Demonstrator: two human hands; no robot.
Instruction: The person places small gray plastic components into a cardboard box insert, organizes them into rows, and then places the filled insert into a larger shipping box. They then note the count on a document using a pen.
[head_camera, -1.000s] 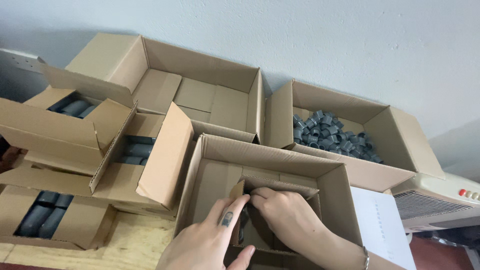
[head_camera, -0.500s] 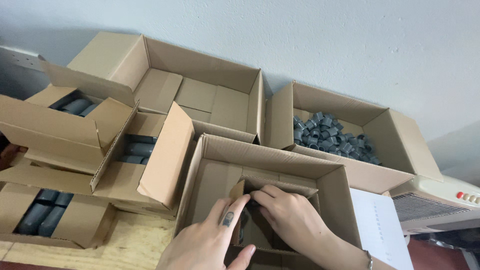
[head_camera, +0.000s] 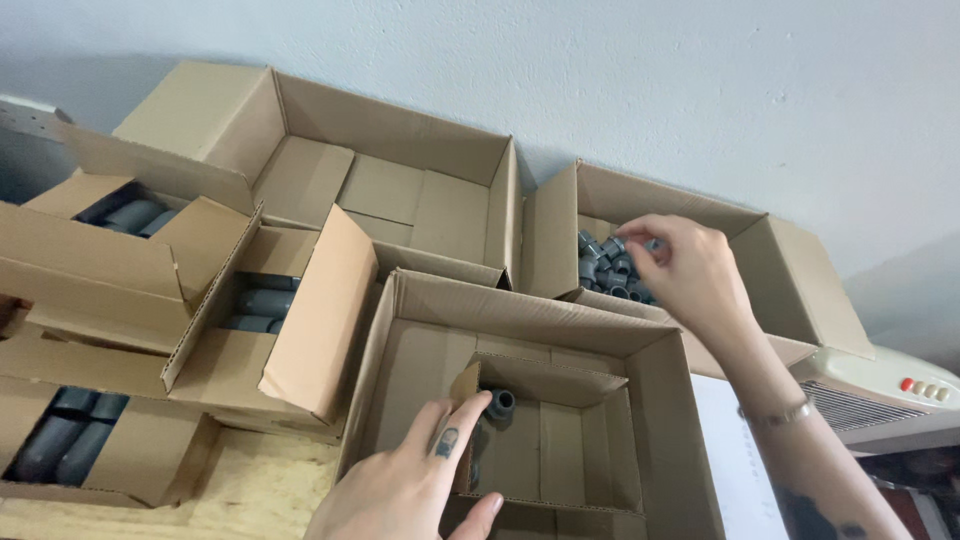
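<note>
Where the pale wall (head_camera: 700, 90) meets the wooden counter (head_camera: 250, 490), a cluster of open cardboard boxes covers nearly the whole view. The largest, a wide empty box (head_camera: 400, 190), stands at the back against the wall. In front of it sits the front box (head_camera: 420, 350), open at the top, with a smaller inner carton (head_camera: 590, 450) set inside it; one grey pipe fitting (head_camera: 500, 403) lies at the inner carton's far left corner. To the right, touching the wall, the box of grey fittings (head_camera: 780, 270) holds a heap of small grey fittings (head_camera: 605, 270). On the left, three smaller flapped boxes (head_camera: 120, 260) hold larger dark grey tubes (head_camera: 260, 300) lying on their sides. A cream-coloured machine with red buttons (head_camera: 880, 385) shows at the right edge, just beside the front box. The right hand (head_camera: 685, 270), a bracelet on its wrist, hovers over the heap, its fingertips pinched together in a tight grip on one small fitting (head_camera: 652, 243). The left hand (head_camera: 420, 485) rests on the inner carton's near left flap, fingers loosely spread, its grip closed on nothing, the index finger pointing toward the single fitting just beyond it.
</note>
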